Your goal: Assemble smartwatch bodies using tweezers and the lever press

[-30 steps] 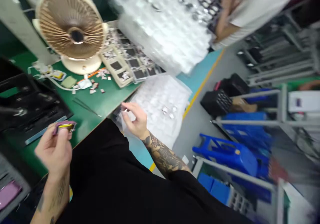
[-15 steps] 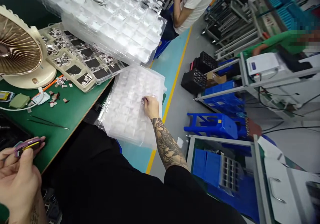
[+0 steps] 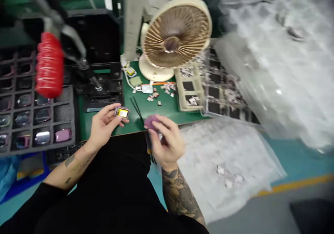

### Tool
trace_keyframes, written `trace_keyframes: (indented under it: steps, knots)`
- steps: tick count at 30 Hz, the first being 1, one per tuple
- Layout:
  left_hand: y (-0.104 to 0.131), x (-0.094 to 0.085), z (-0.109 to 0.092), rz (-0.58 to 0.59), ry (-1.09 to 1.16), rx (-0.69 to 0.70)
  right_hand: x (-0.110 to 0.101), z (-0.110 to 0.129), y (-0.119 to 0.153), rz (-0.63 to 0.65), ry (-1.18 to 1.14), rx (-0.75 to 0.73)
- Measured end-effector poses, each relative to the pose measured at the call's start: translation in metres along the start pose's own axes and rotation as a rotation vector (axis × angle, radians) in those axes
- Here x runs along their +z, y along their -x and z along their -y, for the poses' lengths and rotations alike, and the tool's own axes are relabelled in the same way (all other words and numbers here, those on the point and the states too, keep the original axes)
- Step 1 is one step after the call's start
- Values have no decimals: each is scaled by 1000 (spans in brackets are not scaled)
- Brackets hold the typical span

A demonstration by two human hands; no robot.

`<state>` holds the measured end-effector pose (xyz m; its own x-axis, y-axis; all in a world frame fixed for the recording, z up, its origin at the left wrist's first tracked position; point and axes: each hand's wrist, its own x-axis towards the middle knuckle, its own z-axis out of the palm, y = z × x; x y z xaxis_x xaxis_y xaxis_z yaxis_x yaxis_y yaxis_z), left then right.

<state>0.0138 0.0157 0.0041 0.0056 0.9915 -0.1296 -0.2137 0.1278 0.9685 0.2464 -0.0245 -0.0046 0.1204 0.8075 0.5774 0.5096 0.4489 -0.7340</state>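
In my left hand (image 3: 104, 124) is an opened purple watch case (image 3: 122, 112), its inside turned up with a yellow and white battery-like part showing. Thumb and fingers grip it by the edges over the front of the bench. My right hand (image 3: 168, 140), a short way to the right, pinches a rounded purple cover (image 3: 151, 121); motion blurs it a little. Black tweezers (image 3: 136, 107) lie on the green bench (image 3: 167, 114) between the two hands, their lower end close to the cover.
A cream fan (image 3: 177, 35) stands behind. Small parts bins (image 3: 191, 88) and stacked clear plastic trays (image 3: 273, 60) are right; another plastic tray (image 3: 221, 157) sits below the bench edge. Left are a black press fixture (image 3: 104, 84), a red-handled lever (image 3: 49, 65) and a foam tray of watches (image 3: 62, 114).
My view has swung left to the bench. My right hand has come from the lower plastic tray to beside my left hand, now with the purple cover. My left hand still holds the case.
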Motion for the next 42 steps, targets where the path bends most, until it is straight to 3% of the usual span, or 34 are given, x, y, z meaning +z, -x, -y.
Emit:
trace_keyframes:
  steps: [4,8,12,16,19,24,27,29,33,35,36,39,42]
  knots:
    - [10,-12,-4,27,93,28,57,14,-31,197,-183,-115]
    - [15,-19,-5,17,148,52,82,13,-43,353,-263,-136]
    - [11,-19,-6,-49,163,91,89,14,-37,340,-348,31]
    - [9,-21,-7,20,157,153,91,13,-33,347,-445,236]
    - [9,-23,-9,44,84,172,94,14,-35,333,-400,244]
    - [11,-24,-12,-93,-164,247,100,25,-29,261,-307,172]
    - [13,-24,-12,-155,-185,280,95,31,-35,300,-253,105]
    - [13,-23,-10,-190,-87,210,88,35,-53,287,-147,-33]
    - [15,-25,-4,-205,187,-20,86,51,-127,8,-21,-499]
    - [18,-27,-3,-178,286,-90,99,64,-166,61,-20,-755]
    - [20,-28,-3,-162,322,-112,106,72,-182,154,18,-815]
    - [25,-29,-6,-132,357,-114,122,97,-210,268,29,-750]
    - [29,-30,-8,-134,322,-63,117,118,-210,292,17,-403]
